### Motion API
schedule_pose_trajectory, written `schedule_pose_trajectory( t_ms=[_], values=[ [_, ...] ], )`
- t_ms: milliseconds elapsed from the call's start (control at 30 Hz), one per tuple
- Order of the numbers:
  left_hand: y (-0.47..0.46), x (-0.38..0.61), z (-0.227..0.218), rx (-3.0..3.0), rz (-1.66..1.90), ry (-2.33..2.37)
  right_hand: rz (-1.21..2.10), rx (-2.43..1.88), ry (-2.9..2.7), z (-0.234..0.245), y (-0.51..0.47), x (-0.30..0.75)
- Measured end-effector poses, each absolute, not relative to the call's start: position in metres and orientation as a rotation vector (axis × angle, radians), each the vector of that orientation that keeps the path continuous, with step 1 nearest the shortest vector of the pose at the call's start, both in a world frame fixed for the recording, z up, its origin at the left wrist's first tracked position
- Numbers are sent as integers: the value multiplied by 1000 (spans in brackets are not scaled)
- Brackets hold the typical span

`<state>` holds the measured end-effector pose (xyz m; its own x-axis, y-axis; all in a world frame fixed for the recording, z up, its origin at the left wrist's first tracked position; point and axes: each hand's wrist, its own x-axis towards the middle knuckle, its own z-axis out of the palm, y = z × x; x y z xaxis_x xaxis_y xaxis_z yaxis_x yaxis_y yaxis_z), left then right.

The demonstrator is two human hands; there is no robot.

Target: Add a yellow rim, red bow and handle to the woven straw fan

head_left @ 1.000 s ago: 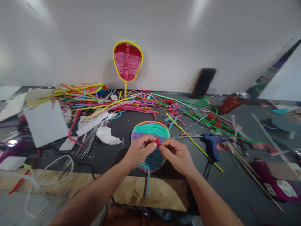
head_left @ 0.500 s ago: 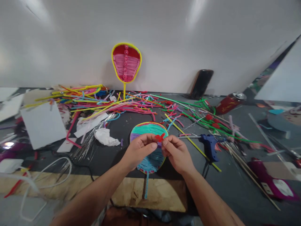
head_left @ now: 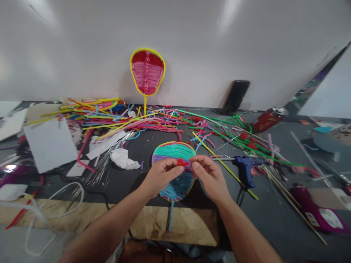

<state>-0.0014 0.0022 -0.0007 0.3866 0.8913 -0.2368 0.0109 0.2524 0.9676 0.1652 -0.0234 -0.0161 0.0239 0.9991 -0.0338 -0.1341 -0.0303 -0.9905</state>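
My left hand [head_left: 161, 177] and my right hand [head_left: 210, 177] meet over a round fan [head_left: 172, 153] woven of teal, purple and blue pipe cleaners, which lies flat on the dark table with its blue handle toward me. Both hands pinch a small red pipe-cleaner piece [head_left: 181, 163] between thumb and fingertips, held just above the fan. The fingers of each hand are curled closed on it.
A red and pink fan [head_left: 147, 71] with a yellow rim leans on the white wall. A heap of coloured pipe cleaners [head_left: 115, 118] covers the table's far left. A blue glue gun [head_left: 245, 168], a red can [head_left: 267, 118], a black phone [head_left: 236, 96] and white paper [head_left: 51, 144] lie around.
Both hands have kept working the red piece between the fingertips; it showed spread out like a small bow half a second ago and now sits bunched between the two pinches.
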Motion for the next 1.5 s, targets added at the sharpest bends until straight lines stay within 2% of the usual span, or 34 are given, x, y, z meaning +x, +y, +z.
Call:
schedule_pose_trajectory(
  t_ms=[133, 533, 833, 1033, 1500],
  values=[
    [2, -2, -2, 1131, 702, 978, 1241, -1169, -1165, -16, -23, 166],
    [2, 0, -7, 821, 848, 837, 1038, -1234, -1211, -20, -28, 155],
    [4, -1, -4, 947, 749, 957, 1304, -1120, -1103, -22, -22, 165],
    [3, 1, -3, 1017, 796, 1021, 1370, -1077, -1076, -20, -22, 164],
    [5, 0, -5, 1013, 826, 1050, 1145, -1223, -1223, -16, -25, 160]
  ],
)
